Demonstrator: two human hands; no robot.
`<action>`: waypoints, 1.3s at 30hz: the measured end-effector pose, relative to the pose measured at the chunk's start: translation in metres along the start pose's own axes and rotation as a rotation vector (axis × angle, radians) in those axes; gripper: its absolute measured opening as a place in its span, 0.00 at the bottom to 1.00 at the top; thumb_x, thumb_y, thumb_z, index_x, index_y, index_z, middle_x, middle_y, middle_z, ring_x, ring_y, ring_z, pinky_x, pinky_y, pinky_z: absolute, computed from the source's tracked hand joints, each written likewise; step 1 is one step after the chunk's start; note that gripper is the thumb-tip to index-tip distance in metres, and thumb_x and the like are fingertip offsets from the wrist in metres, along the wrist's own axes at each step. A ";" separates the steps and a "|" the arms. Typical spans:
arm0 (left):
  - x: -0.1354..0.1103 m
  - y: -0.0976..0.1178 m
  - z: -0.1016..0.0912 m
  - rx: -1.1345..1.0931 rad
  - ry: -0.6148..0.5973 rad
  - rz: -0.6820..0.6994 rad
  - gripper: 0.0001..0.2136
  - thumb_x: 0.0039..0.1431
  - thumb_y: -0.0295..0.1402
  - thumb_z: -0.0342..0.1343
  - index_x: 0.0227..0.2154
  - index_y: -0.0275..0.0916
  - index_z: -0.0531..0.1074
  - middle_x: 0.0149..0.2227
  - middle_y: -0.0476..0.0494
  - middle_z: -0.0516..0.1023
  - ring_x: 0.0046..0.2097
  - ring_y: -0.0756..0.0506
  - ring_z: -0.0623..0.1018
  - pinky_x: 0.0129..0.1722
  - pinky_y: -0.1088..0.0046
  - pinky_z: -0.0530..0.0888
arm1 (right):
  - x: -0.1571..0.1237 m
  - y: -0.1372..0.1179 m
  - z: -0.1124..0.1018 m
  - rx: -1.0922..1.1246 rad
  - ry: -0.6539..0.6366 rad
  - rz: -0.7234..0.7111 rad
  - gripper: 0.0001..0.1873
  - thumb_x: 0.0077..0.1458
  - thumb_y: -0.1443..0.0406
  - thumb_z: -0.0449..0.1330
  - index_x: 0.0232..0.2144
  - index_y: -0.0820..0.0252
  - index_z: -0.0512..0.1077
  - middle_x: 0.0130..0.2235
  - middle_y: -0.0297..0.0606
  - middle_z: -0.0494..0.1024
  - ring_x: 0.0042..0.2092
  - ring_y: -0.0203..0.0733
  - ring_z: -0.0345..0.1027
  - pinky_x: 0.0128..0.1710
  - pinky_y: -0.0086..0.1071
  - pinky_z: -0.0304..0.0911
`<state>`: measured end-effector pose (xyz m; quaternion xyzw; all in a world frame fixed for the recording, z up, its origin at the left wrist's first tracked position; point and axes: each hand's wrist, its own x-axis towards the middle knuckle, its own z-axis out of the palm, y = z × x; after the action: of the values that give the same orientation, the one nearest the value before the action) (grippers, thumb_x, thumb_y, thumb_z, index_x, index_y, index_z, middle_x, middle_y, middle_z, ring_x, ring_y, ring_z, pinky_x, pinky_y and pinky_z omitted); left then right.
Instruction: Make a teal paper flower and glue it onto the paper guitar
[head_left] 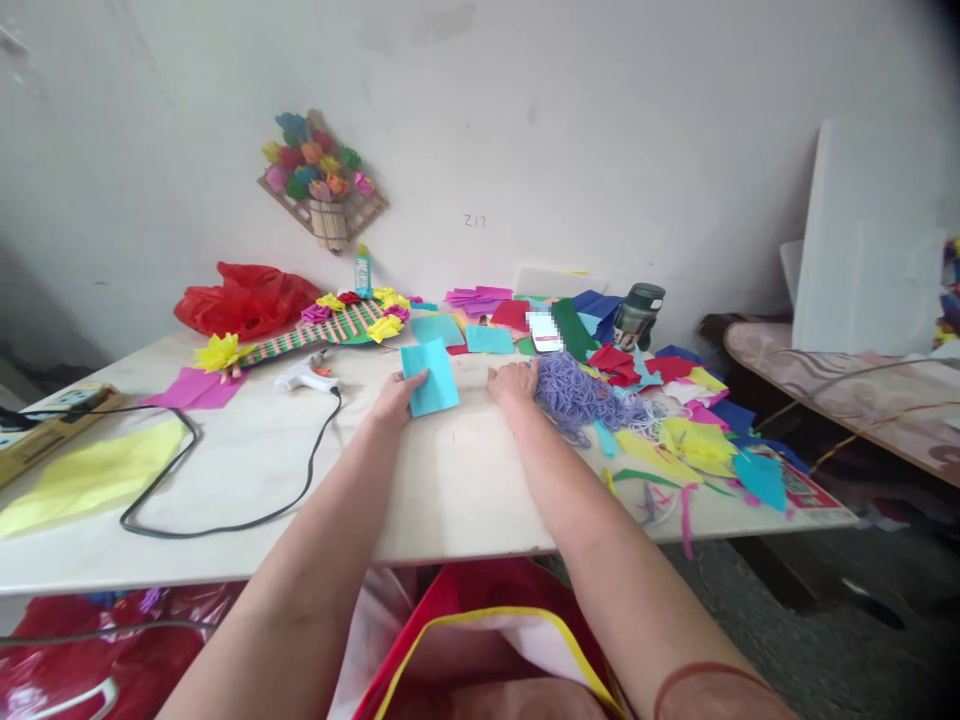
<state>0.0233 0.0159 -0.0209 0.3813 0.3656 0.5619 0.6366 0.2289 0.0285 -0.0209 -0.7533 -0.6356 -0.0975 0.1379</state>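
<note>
My left hand (394, 398) is closed on a light blue sheet of paper (433, 380), thumb on top, holding it just above the table. My right hand (514, 383) is palm down at the table, thumb a little apart from loosely bent fingers, with nothing visible in it. Right beside its fingers lies a tangled heap of purple yarn (574, 395). Beyond the hands are another light blue sheet (490, 340) and a phone-like object (544, 331) with a blurred screen.
A white glue gun (307, 377) with a black cord lies left, near a flower-trimmed green paper craft (322, 335) and a red plastic bag (244, 300). Coloured paper scraps (697, 445) spread right, by a dark bottle (637, 318). A power strip (56, 425) sits far left.
</note>
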 end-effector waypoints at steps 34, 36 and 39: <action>0.012 -0.006 0.003 0.802 0.204 0.420 0.20 0.55 0.43 0.52 0.14 0.39 0.58 0.16 0.53 0.53 0.22 0.52 0.55 0.21 0.74 0.53 | -0.018 -0.053 -0.005 0.968 0.072 -0.055 0.20 0.54 0.57 0.51 0.16 0.55 0.51 0.19 0.26 0.53 0.26 0.33 0.50 0.27 0.26 0.49; 0.013 -0.008 0.004 0.810 0.176 0.427 0.19 0.56 0.43 0.50 0.14 0.40 0.58 0.17 0.52 0.54 0.23 0.51 0.55 0.22 0.74 0.54 | -0.018 -0.055 -0.005 0.998 0.075 -0.036 0.18 0.55 0.59 0.50 0.17 0.55 0.52 0.19 0.26 0.54 0.26 0.34 0.52 0.27 0.26 0.50; 0.013 -0.011 0.005 0.804 0.185 0.425 0.20 0.56 0.44 0.50 0.14 0.41 0.57 0.17 0.52 0.54 0.23 0.50 0.56 0.23 0.73 0.55 | -0.019 -0.058 -0.004 0.945 0.100 0.027 0.16 0.56 0.59 0.49 0.19 0.55 0.56 0.20 0.26 0.58 0.27 0.35 0.54 0.29 0.26 0.52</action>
<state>0.0340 0.0278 -0.0287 0.6128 0.5233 0.5250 0.2737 0.1691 0.0183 -0.0181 -0.6107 -0.5931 0.1681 0.4971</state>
